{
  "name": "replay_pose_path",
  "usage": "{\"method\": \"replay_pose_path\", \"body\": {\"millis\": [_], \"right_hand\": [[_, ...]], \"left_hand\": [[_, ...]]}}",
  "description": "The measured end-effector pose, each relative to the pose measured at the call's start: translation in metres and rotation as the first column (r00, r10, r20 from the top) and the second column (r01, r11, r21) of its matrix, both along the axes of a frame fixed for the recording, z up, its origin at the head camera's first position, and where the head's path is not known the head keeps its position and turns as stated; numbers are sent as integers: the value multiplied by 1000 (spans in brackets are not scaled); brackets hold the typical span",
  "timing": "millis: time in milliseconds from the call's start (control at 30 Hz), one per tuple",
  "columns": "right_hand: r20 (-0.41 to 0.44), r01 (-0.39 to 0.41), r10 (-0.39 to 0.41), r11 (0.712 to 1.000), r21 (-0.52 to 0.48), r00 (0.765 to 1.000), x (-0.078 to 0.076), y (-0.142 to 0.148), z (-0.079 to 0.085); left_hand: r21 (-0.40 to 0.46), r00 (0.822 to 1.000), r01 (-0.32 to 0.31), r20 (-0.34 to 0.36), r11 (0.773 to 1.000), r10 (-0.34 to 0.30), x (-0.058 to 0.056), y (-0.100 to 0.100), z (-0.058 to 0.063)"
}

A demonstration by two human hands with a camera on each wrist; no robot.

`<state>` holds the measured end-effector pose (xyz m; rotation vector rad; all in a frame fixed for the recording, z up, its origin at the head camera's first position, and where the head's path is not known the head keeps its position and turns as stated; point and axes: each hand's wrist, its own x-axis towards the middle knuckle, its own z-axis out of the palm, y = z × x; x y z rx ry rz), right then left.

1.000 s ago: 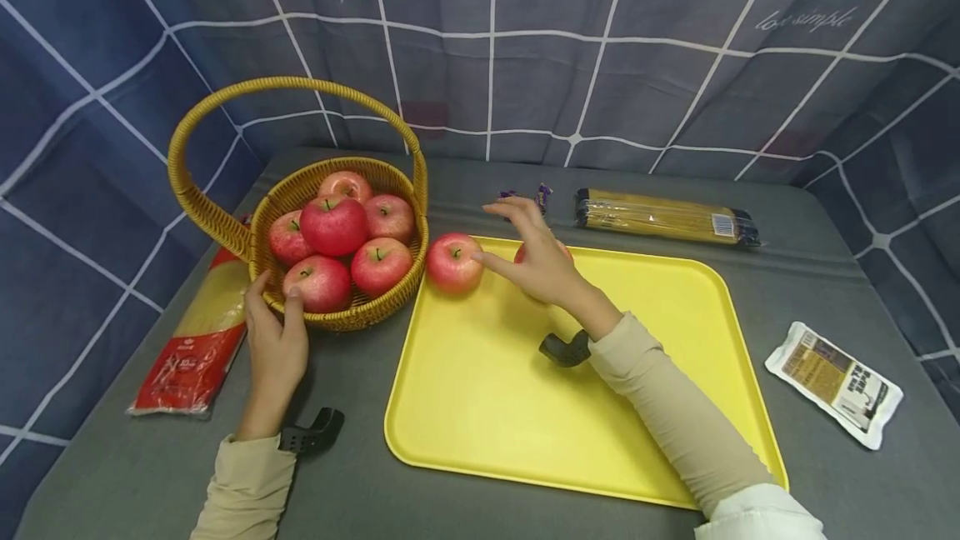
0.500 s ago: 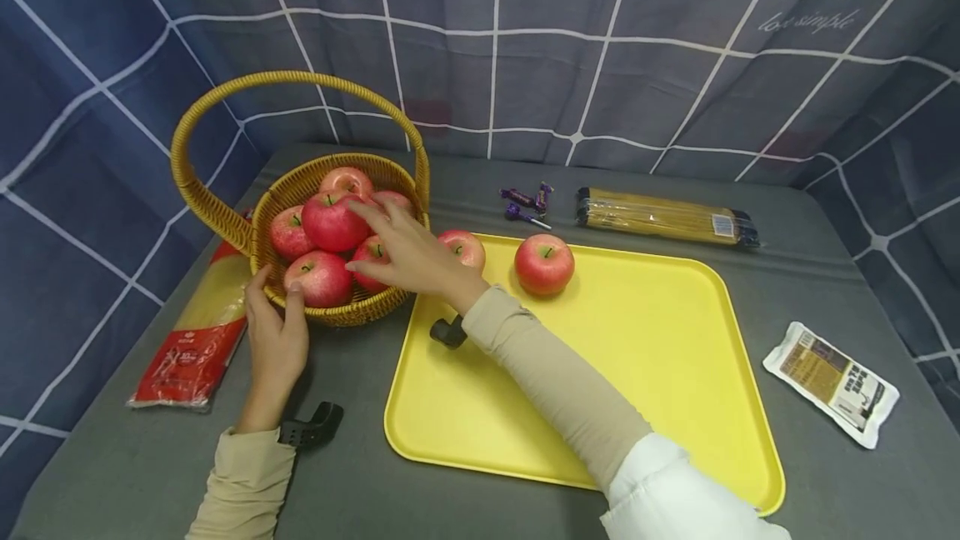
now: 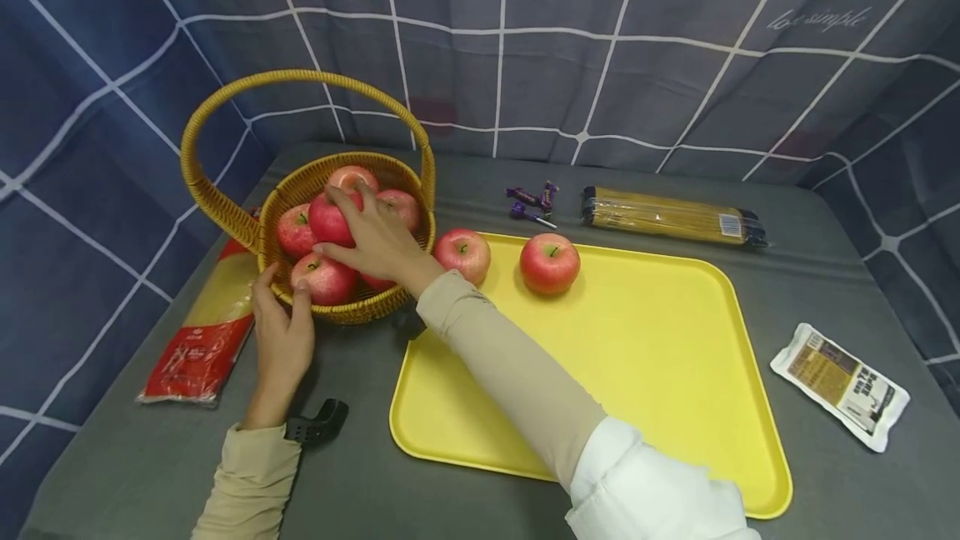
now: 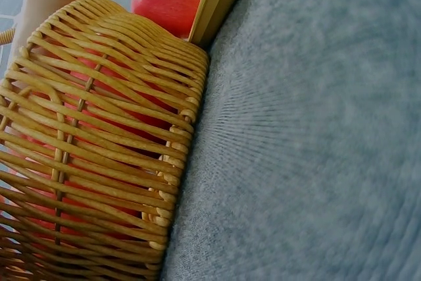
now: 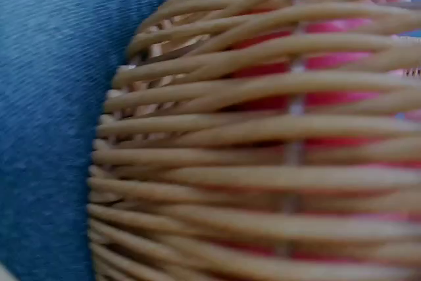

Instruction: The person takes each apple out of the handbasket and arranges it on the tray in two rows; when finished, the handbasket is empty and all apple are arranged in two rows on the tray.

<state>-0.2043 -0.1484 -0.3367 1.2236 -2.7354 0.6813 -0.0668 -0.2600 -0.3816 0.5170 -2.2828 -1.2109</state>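
A wicker basket with a tall handle stands at the left, holding several red apples. At its near left rim, my left hand grips the edge, thumb toward the inside. My right hand reaches over the basket and holds the topmost apple, its fingers spread round it and covering part of it. Woven basket walls fill much of the left wrist view, with red showing through the gaps. In the right wrist view the basket side hides the hand.
A yellow tray bears one apple at its back edge and another apple at its back left corner. Behind lie wrapped candies and a long noodle-like pack. A red-and-yellow packet and white pouch flank them.
My right hand has moved left from above the tray's apples to the basket and taken hold of the top apple. The left hand has stayed at the rim.
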Motion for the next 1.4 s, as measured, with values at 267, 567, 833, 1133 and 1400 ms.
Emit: {"method": "replay_pose_path", "body": {"millis": [267,567,833,1133,1400], "right_hand": [[290,110,-11,939,-327,957,5,15,4],[425,172,72,844,-508,902,5,57,12],[316,121,59,846,-519,947,4,140,23],[276,299,-191,849,-436,942,-1,277,24],[269,439,-379,872,-218,885,10,356,-11]], "left_hand": [[3,1000,1,5,1000,-1,1,1,-1],[-12,1000,3,-19,1000,-3,-1,-2,0],[-1,1000,10,7,1000,-10,2,-1,-2],[-8,1000,-1,9,1000,1,3,1,1],[-8,1000,-5,-7,1000,5,2,3,1]]}}
